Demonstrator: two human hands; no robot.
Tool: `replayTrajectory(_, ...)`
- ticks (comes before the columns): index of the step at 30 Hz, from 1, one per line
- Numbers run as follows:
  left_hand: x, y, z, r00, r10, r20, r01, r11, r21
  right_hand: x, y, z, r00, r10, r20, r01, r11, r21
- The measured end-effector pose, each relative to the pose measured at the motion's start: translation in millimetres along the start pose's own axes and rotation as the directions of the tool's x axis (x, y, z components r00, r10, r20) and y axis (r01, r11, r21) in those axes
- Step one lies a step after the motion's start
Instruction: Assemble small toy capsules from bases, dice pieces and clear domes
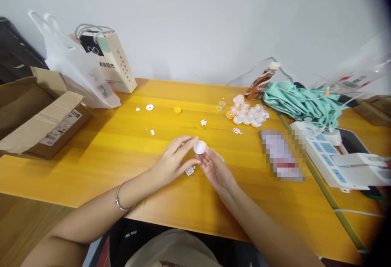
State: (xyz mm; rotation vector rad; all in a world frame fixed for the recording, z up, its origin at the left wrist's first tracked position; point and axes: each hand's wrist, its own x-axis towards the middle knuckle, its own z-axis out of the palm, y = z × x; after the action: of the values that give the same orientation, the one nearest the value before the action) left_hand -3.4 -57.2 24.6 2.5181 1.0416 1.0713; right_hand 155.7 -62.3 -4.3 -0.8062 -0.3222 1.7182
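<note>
Above the table's near middle, a small round whitish cup or cap [199,147] is between my two hands. My left hand [174,157] has its fingertips and thumb around the piece's left side. My right hand [216,169] pinches it from the right, with the other fingers curled below. Beneath my left thumb lies a small white perforated piece [190,171]. Another white piece [220,157] is partly hidden behind my right hand. Farther back are two more perforated pieces [203,122], a yellow ring-shaped part [177,110] and a white disc [149,107].
Clear capsules with orange and white parts [249,114] cluster at the back right, near a tilted brown bottle [262,81] and a folded teal umbrella [302,102]. A blurred-out phone [281,155] and power strip [330,153] lie right. An open cardboard box [58,126] and bags [79,71] stand left.
</note>
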Motion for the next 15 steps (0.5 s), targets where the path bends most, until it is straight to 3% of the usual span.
replayTrajectory(3, -5.3, 3.2, 2.1, 0.989, -0.069, 0.130, 0.063, 0.997, 0.050, 5.5, -5.7, -2.8, 0.998, -0.028, -0.062, 0.032, 0.998, 0.052)
replayTrajectory(6, -13.4, 5.7, 12.7, 0.924, -0.089, 0.372, 0.042, 0.990, 0.135, 9.3, -9.7, -5.0, 0.997, -0.019, -0.081, 0.026, 0.996, 0.081)
replayTrajectory(8, -17.8, 6.5, 20.9, 0.888, -0.084, 0.453, -0.003, 0.982, 0.188, 9.6, -10.1, -5.5, 0.998, -0.006, -0.066, 0.011, 0.997, 0.079)
replayTrajectory(12, -19.2, 6.2, 22.8, 0.907, -0.029, 0.421, -0.053, 0.982, 0.180, 7.8, -7.9, -5.6, 1.000, 0.012, -0.022, -0.011, 0.998, 0.061)
replayTrajectory(15, -13.3, 4.1, 10.5, 0.968, 0.001, 0.251, -0.010, 0.999, 0.032, 7.3, -5.6, -6.0, 1.000, 0.011, -0.013, -0.011, 0.999, 0.034)
